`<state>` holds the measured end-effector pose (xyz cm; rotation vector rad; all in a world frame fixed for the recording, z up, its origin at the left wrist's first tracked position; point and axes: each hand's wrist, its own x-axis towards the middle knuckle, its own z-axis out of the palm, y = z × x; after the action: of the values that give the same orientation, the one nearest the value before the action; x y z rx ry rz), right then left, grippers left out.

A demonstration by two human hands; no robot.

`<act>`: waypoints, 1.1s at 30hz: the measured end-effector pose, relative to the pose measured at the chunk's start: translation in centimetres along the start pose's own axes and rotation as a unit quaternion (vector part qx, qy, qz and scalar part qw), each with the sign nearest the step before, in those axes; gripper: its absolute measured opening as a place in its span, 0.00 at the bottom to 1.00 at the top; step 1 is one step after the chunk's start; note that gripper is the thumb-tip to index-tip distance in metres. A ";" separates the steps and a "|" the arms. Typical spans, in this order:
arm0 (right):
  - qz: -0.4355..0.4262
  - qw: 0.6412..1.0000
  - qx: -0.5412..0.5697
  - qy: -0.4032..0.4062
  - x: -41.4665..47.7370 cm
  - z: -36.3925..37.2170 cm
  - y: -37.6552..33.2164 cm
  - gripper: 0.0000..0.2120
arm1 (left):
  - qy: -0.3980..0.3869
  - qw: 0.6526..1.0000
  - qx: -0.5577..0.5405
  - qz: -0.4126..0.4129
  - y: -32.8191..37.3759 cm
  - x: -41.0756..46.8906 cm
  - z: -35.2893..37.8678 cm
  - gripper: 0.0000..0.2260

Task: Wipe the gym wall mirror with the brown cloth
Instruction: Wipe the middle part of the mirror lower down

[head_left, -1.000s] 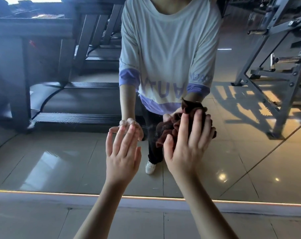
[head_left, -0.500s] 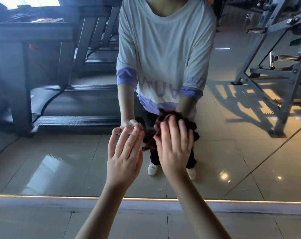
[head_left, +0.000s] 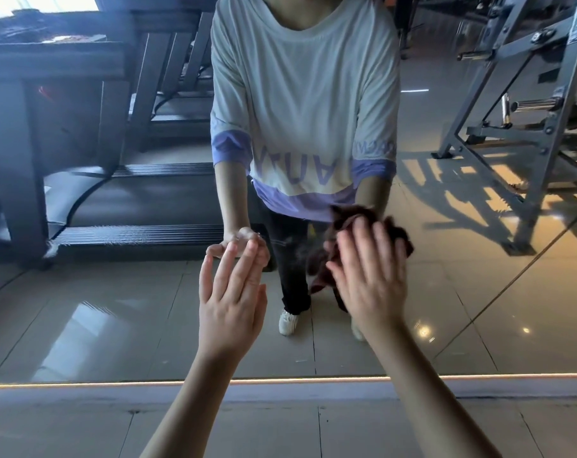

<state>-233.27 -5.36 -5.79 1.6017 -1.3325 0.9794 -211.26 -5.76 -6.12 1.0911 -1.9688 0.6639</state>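
Observation:
The wall mirror (head_left: 115, 309) fills most of the view and reflects me in a white and purple shirt. My right hand (head_left: 369, 285) presses the crumpled brown cloth (head_left: 318, 274) flat against the glass with its fingers spread and nearly straight. Parts of the cloth stick out above and to the left of the fingers. My left hand (head_left: 231, 299) lies to the left of the cloth, its straight fingertips touching the glass. It holds nothing.
A lit strip (head_left: 82, 385) runs along the mirror's bottom edge, with tiled floor (head_left: 65, 424) below it. In the reflection are a treadmill (head_left: 132, 206) at the left and a metal gym rack (head_left: 528, 127) at the right.
My right hand slid the cloth to the left on the glass, then back to the right. The left hand has stayed almost in place.

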 end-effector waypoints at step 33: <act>-0.352 0.931 -0.033 -0.090 -0.6 0.2 -1.0 0.21 | 0.007 1.000 -0.025 0.004 -2.6 -0.5 -1.0 0.24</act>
<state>-232.38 -5.19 -6.50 1.9418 -0.7724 0.3492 -208.51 -6.12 -5.80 1.0461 -1.9693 0.6214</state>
